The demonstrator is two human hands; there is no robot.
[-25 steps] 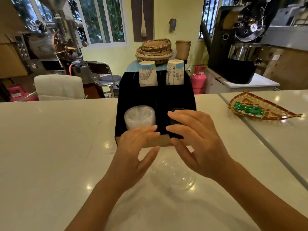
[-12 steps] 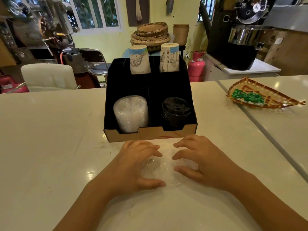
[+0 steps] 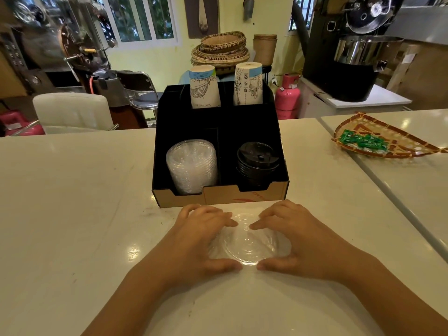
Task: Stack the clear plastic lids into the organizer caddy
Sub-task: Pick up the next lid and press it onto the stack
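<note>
Both hands cup a clear plastic lid [image 3: 247,243] flat on the white counter [image 3: 72,214]: left hand [image 3: 201,236] and right hand [image 3: 298,238] curled round its rim, thumbs nearly meeting. Lid sits just in front of the organizer caddy [image 3: 218,197], whose front-left bay holds the clear lid stack [image 3: 191,166]

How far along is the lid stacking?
Partly done: a stack of clear lids already sits in the caddy, front-left compartment. In hand: left hand and right hand cup more clear lids on the counter. Left: move those onto the stack.

Woven tray [image 3: 397,141] of green packets [image 3: 361,141]; 2 paper cups [image 3: 204,87]; black lids [image 3: 257,163].
</note>
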